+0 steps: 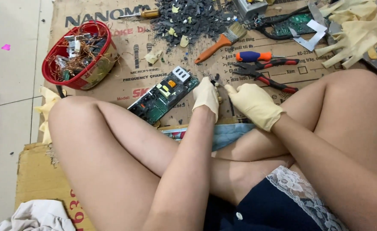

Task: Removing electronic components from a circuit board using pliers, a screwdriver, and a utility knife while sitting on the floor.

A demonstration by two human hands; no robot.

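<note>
- The person sits cross-legged on flattened cardboard (124, 81) on the floor, both hands in pale rubber gloves.
- The left hand (207, 95) is curled narrow around a small dark part (214, 81) pinched at its fingertips.
- The right hand (252, 105) is closed loosely just beside it; what it holds cannot be told.
- A green circuit board (163, 95) lies just left of the left hand, its long axis slanting up to the right.
- Red-handled pliers (267, 72) lie just beyond the right hand.
</note>
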